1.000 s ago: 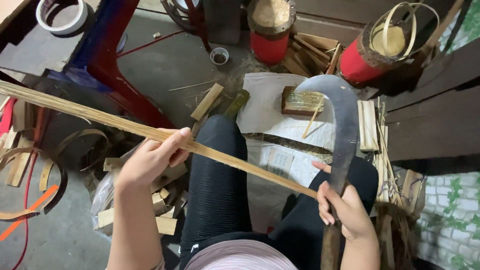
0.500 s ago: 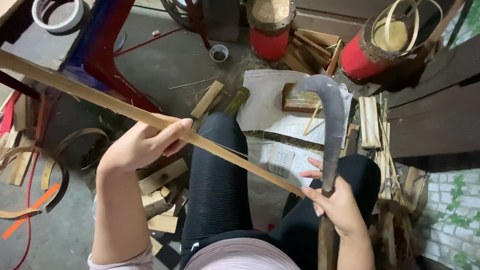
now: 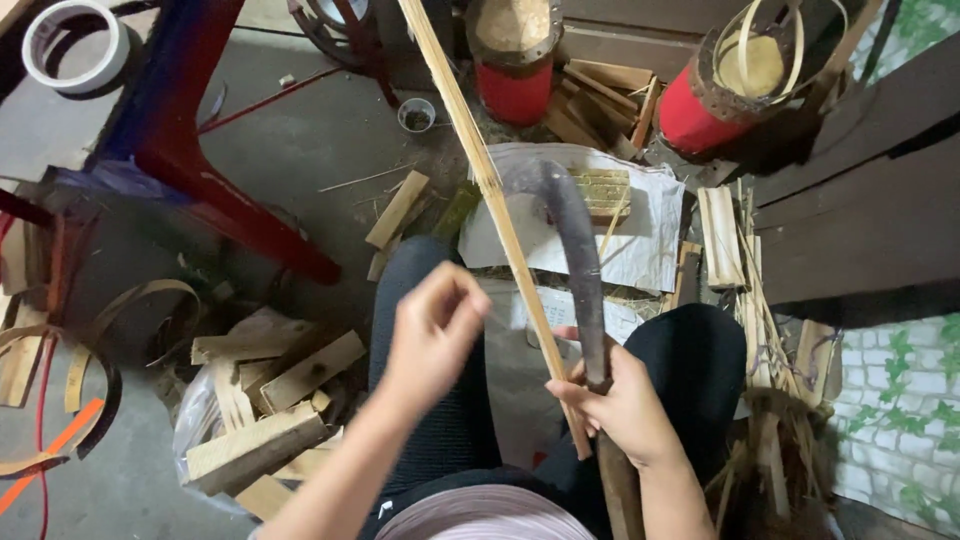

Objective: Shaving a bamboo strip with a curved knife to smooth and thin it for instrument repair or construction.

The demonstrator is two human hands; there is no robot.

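My right hand [image 3: 622, 405] grips the wooden handle of a curved dark billhook knife [image 3: 578, 250], blade pointing away from me. The same hand pins the near end of a long thin bamboo strip [image 3: 478, 160] against the handle. The strip runs away from me to the top edge of the view. My left hand [image 3: 432, 335] hovers over my left knee just left of the strip, fingers curled together, holding nothing. I sit with both legs in black trousers [image 3: 440, 430].
Chopped bamboo blocks [image 3: 270, 400] lie in a bag at my left. White paper [image 3: 650, 240] with a wooden block lies ahead. Two red bamboo-wrapped cylinders [image 3: 515, 60] [image 3: 730, 85] stand beyond. A red-and-blue stool leg [image 3: 230, 200] and curled strips [image 3: 60, 380] are left; dark planks [image 3: 860, 200] right.
The strip has swung from lying across to the left to pointing away from me. My left hand has let go of it. My right hand now holds it with the knife.
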